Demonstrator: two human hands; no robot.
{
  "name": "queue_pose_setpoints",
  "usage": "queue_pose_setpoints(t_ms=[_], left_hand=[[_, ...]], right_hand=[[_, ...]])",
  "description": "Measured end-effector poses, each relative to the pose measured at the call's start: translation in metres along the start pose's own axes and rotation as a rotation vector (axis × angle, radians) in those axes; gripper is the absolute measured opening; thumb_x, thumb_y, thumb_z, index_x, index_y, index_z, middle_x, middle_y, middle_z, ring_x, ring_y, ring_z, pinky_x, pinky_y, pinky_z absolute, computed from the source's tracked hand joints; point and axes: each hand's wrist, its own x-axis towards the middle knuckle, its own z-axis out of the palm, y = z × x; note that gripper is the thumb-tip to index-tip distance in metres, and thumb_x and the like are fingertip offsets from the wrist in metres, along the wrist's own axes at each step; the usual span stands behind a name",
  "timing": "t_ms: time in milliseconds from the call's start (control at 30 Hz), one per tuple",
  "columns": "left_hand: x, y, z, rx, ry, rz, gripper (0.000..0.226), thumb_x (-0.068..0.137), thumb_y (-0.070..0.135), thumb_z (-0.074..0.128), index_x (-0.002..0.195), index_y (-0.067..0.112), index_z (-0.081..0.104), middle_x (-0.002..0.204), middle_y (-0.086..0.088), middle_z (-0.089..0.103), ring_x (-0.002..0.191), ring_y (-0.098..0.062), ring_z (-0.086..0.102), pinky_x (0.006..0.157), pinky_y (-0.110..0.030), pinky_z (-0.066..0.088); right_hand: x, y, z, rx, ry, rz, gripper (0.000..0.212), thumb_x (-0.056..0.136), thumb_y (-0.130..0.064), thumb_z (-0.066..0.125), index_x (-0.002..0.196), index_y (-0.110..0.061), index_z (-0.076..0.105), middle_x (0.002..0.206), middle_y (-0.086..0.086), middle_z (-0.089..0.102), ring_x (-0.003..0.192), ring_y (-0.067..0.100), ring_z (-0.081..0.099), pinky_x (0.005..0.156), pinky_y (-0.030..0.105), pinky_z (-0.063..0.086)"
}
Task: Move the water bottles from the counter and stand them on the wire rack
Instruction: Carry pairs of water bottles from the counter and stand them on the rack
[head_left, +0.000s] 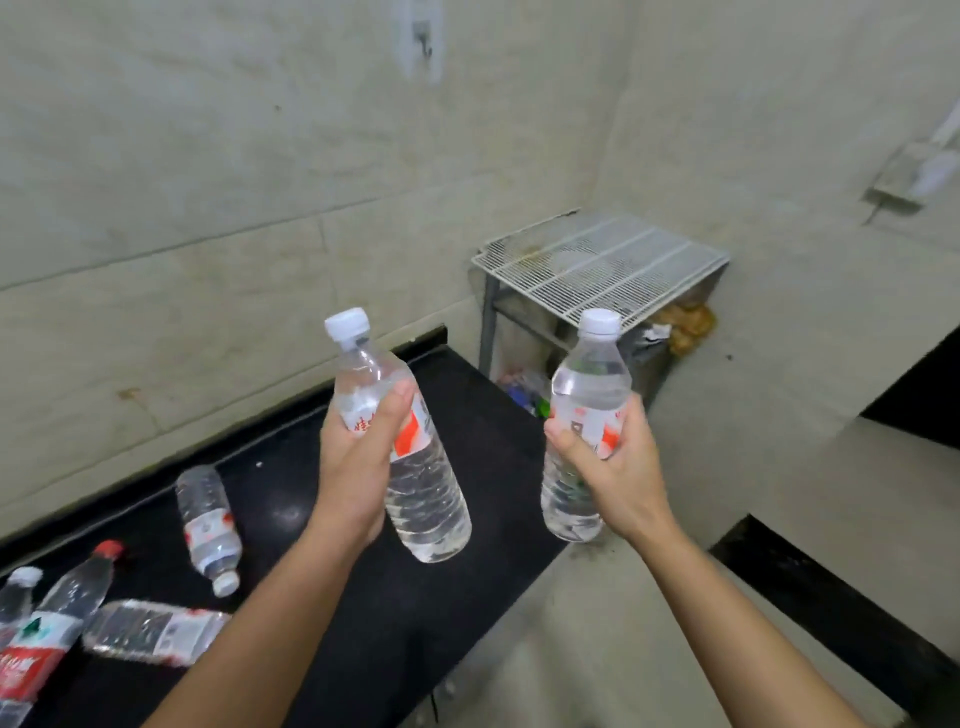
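My left hand and right hand fingers each wrapped round a bottle; I'd land bases flat on the wire rack.

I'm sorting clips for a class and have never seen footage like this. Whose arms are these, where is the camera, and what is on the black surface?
There is no machine here: a person wears one wide-angle camera on the head, looking down at their own bare hands. The left hand grips one clear water bottle with a white cap, and the right hand grips another, both lifted off the black counter. Still lying on their sides on the counter at lower left are more bottles: a white-capped one, a red-capped one, one beside it, and one cut off at the edge. Ahead in the corner stands the white wire rack, with no bottles on top.
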Motion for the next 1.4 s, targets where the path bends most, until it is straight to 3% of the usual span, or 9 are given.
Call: queue_pose_setpoints(t_ms=[100, 267, 433, 600, 700, 867, 1033, 1200, 1400], left_hand=[[0.001, -0.003, 0.059, -0.03, -0.101, -0.025, 0.053, 0.065, 0.057, 0.075, 0.103, 0.021, 0.063, 0.081, 0.004, 0.067, 0.075, -0.012, 0.065, 0.076, -0.034, 0.052], [0.004, -0.026, 0.16, -0.006, -0.175, -0.032, 0.044, 0.082, 0.059, 0.071, 0.099, 0.019, 0.065, 0.082, -0.003, 0.069, 0.085, -0.026, 0.067, 0.081, -0.042, 0.056], [0.011, -0.053, 0.262, 0.065, -0.215, -0.043, 0.083, 0.069, 0.073, 0.071, 0.118, 0.006, 0.061, 0.093, -0.009, 0.071, 0.085, -0.021, 0.07, 0.074, -0.033, 0.059], [0.019, -0.07, 0.34, 0.101, -0.239, -0.05, 0.041, 0.084, 0.05, 0.053, 0.101, 0.013, 0.063, 0.077, -0.002, 0.074, 0.07, -0.014, 0.071, 0.062, -0.025, 0.057], [0.03, -0.076, 0.371, 0.118, -0.222, -0.021, 0.054, 0.086, 0.053, 0.057, 0.111, 0.006, 0.061, 0.079, -0.003, 0.073, 0.071, -0.015, 0.072, 0.062, -0.025, 0.057], [0.068, -0.09, 0.399, 0.168, -0.15, 0.04, 0.082, 0.073, 0.065, 0.066, 0.126, 0.003, 0.057, 0.096, -0.007, 0.072, 0.084, -0.018, 0.071, 0.072, -0.028, 0.058], [0.123, -0.104, 0.42, 0.149, -0.108, 0.042, 0.077, 0.076, 0.065, 0.064, 0.122, 0.004, 0.058, 0.094, -0.011, 0.068, 0.085, -0.024, 0.068, 0.081, -0.04, 0.057], [0.203, -0.117, 0.432, 0.069, 0.021, 0.115, 0.035, 0.08, 0.061, 0.068, 0.101, 0.033, 0.068, 0.095, -0.007, 0.068, 0.09, -0.028, 0.065, 0.094, -0.058, 0.051], [0.314, -0.118, 0.439, 0.158, 0.166, 0.208, 0.053, 0.078, 0.066, 0.069, 0.115, 0.03, 0.062, 0.112, -0.006, 0.071, 0.105, -0.025, 0.07, 0.095, -0.052, 0.055]], right_hand=[[0.024, 0.005, -0.048, 0.153, 0.077, 0.006, 0.062, 0.064, -0.056, 0.084, 0.114, -0.029, 0.059, 0.106, -0.003, 0.074, 0.099, 0.018, 0.072, 0.088, 0.048, 0.058], [0.066, 0.026, -0.144, 0.392, 0.132, 0.038, 0.05, 0.076, -0.019, 0.084, 0.118, -0.01, 0.059, 0.093, -0.001, 0.074, 0.08, 0.01, 0.072, 0.064, 0.024, 0.056], [0.119, 0.057, -0.239, 0.353, 0.121, 0.079, 0.069, 0.061, -0.042, 0.083, 0.119, -0.011, 0.062, 0.094, -0.001, 0.074, 0.084, 0.015, 0.071, 0.075, 0.035, 0.057], [0.17, 0.071, -0.293, 0.35, 0.078, 0.104, 0.059, 0.067, -0.03, 0.079, 0.12, -0.012, 0.061, 0.1, 0.003, 0.074, 0.088, 0.018, 0.072, 0.076, 0.036, 0.057], [0.198, 0.081, -0.305, 0.326, 0.034, 0.083, 0.055, 0.068, -0.03, 0.081, 0.117, -0.015, 0.061, 0.098, 0.001, 0.076, 0.087, 0.015, 0.074, 0.072, 0.03, 0.057], [0.248, 0.102, -0.304, 0.278, -0.024, 0.081, 0.07, 0.061, -0.043, 0.086, 0.122, -0.022, 0.06, 0.109, -0.001, 0.076, 0.099, 0.016, 0.074, 0.086, 0.037, 0.059], [0.312, 0.117, -0.295, 0.189, -0.093, 0.081, 0.07, 0.058, -0.051, 0.086, 0.119, -0.032, 0.06, 0.11, -0.003, 0.075, 0.1, 0.017, 0.073, 0.092, 0.049, 0.058], [0.397, 0.121, -0.28, 0.105, -0.16, 0.062, 0.055, 0.064, -0.046, 0.086, 0.112, -0.033, 0.061, 0.102, -0.004, 0.076, 0.092, 0.016, 0.074, 0.084, 0.045, 0.061], [0.515, 0.119, -0.246, 0.069, -0.24, 0.019, 0.042, 0.08, -0.024, 0.085, 0.112, -0.029, 0.057, 0.103, -0.001, 0.072, 0.089, 0.017, 0.073, 0.071, 0.03, 0.058]])
